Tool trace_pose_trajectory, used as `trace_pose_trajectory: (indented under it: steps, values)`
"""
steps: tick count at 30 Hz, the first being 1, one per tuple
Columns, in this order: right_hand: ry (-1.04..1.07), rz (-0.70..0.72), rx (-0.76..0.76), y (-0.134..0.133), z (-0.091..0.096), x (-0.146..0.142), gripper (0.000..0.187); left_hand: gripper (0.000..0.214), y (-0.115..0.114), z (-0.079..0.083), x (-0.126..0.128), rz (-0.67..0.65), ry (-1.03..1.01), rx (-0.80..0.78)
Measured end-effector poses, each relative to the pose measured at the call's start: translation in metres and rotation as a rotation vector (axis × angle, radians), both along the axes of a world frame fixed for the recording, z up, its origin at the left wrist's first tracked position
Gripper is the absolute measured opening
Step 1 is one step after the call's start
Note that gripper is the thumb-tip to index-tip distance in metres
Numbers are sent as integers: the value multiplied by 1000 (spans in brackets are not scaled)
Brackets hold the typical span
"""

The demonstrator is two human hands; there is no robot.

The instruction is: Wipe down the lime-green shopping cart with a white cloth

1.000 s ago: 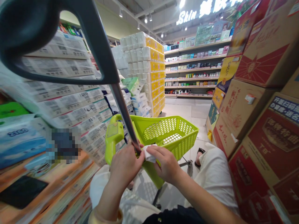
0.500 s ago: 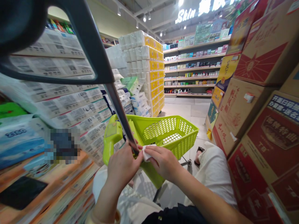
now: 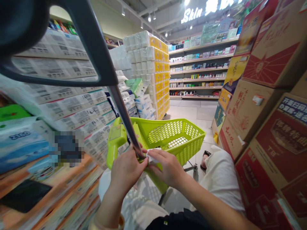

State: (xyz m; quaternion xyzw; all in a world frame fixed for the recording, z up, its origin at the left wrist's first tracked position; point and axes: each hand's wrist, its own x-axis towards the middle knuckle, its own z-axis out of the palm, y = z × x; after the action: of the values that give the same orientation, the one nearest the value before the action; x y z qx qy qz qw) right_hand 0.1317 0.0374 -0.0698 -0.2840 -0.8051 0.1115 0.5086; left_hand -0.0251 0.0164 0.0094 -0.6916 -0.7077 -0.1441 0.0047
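A slanting metal pole [image 3: 123, 115] with a dark grey loop handle [image 3: 105, 72] runs from the upper left down to my hands. Its kind I cannot make out. Near the lower end, my left hand [image 3: 126, 167] is closed around the pole, thumb toward the tip. My right hand [image 3: 168, 167] pinches a crumpled white tissue [image 3: 153, 156] against that end, close to my left thumb. The tip itself is mostly hidden by fingers and tissue. Just beyond and beneath both hands stands a lime-green shopping cart [image 3: 189, 143] with a perforated basket.
Stacked cartons [image 3: 261, 102] rise close on the right. White packs [image 3: 72, 105] are piled on the left, with a black flat object [image 3: 25, 195] on orange packs. Farther off stand tissue-roll bundles [image 3: 158, 73] and stocked shelves [image 3: 199, 70]. My leg [image 3: 223, 179] is beside the cart.
The view has shifted slightly. My right fingers and the tissue have moved a little at the pole's end; my left hand keeps its hold.
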Motion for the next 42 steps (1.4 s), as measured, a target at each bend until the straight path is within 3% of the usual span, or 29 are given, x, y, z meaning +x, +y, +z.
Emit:
trace_pose_trajectory:
  steps: [9,19,25,31,37,42]
  values:
    - [-52,-72,15,-1,-2,-9,48,30,-1,-1,-1,-5,23,13]
    - [-2,-212,101,5,-23,-8,38,27,-3,2,2,6,44,25]
    - [14,-121,131,-1,-16,-16,39,30,-3,2,2,59,104,14]
    - [42,-204,110,3,-26,-6,42,32,-3,0,2,49,92,27]
    - [66,-91,112,-2,-22,-12,44,29,-3,0,3,72,108,24]
    - [67,-193,91,2,-32,-4,41,31,-3,-1,2,50,85,39]
